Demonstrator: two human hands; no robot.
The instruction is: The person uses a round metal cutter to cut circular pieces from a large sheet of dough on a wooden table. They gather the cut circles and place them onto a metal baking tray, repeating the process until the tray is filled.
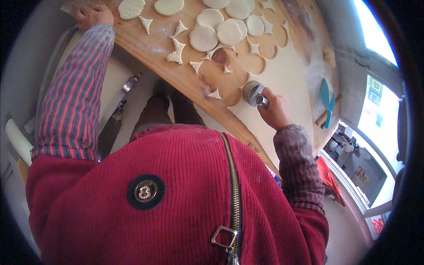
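Note:
My right hand (276,109) grips the handle of a round metal dough cutter (250,91). The cutter is at the cut edge of a rolled dough sheet (278,76), where scalloped gaps show. At the upper left, my left hand (95,17) rests on the corner of the wooden work table (149,63); whether its fingers hold anything is unclear. Cut dough rounds (203,38) lie overlapping on the wood, and two more, including a dough disc (169,6), lie nearer my left hand. Thin dough scraps (176,51) are scattered between the rounds and the table's near edge.
A turquoise scraper-like tool (327,99) and a wooden stick (321,119) lie on the table's right side. Beyond them are a wall and bright windows (381,99). A small dough lump (329,56) sits by the far edge. Below the table's left side stands a pale surface (114,76).

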